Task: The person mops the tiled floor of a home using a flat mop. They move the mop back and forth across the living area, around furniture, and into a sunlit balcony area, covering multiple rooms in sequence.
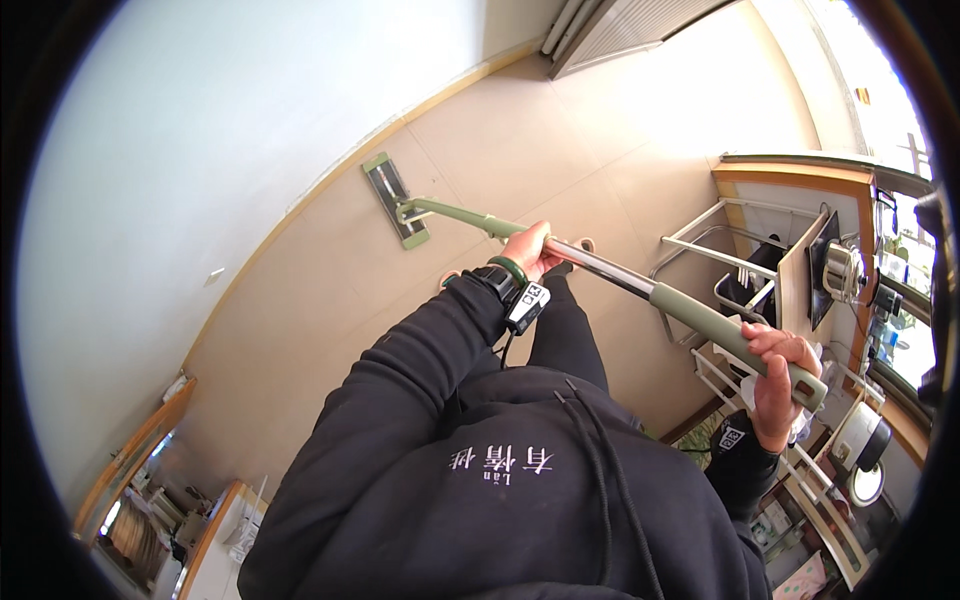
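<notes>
Both hands clamped on flat mop (560, 252): left hand (530, 250) mid-pole, right hand (778, 375) on green grip at 4 o'clock; mop head (395, 198) flat on floor (480, 130) at 11 o'clock, near wall (200, 130).

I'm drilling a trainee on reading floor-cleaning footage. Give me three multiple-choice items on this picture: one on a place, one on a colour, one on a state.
1. Where is the mop head?
A. flat on the floor near the wall
B. in a bucket
C. on the desk

2. What colour is the grip on the mop handle?
A. red
B. green
C. blue

3. How is the handle held?
A. left hand only
B. right hand only
C. both hands

Answers:
1. A, it lies on the floor by the baseboard.
2. B, the grip is olive green.
3. C, the left hand grips mid-shaft and the right hand grips the top end.
</notes>
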`<state>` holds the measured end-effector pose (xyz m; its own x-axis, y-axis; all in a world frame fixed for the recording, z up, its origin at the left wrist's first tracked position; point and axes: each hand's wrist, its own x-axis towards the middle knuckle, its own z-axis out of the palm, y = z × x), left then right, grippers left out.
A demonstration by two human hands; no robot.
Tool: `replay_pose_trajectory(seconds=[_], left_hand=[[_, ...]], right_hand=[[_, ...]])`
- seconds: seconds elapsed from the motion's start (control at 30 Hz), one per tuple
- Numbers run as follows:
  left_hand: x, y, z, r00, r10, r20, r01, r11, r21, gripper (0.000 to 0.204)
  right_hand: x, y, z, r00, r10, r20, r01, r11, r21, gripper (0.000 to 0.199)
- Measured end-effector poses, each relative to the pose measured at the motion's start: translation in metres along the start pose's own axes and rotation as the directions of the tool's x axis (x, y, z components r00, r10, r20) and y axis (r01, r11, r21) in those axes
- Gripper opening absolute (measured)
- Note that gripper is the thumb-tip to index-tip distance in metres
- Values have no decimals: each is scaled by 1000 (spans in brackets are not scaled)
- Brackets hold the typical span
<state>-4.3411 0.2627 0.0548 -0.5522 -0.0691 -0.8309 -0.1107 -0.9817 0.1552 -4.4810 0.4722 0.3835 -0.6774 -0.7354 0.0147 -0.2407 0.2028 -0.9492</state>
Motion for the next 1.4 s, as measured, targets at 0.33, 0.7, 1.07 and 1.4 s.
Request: replay_pose_trajectory(seconds=[0.33, 0.7, 1.07, 1.4], left_hand=[[148, -48, 177, 994, -94, -51, 101, 979, 175, 13], [160, -69, 290, 979, -203, -33, 199, 897, 395, 14], [148, -4, 221, 960, -218, -176, 279, 708, 649, 20], [109, -24, 210, 924, -351, -152, 344, 590, 730, 22]], right_hand=[[50, 89, -182, 963, 114, -243, -106, 993, 44, 23], [34, 107, -278, 878, 136, -459, -108, 990, 87, 22], [11, 80, -151, 883, 270, -385, -263, 962, 73, 27], [-44, 41, -128, 811, 231, -537, -216, 972, 92, 27]])
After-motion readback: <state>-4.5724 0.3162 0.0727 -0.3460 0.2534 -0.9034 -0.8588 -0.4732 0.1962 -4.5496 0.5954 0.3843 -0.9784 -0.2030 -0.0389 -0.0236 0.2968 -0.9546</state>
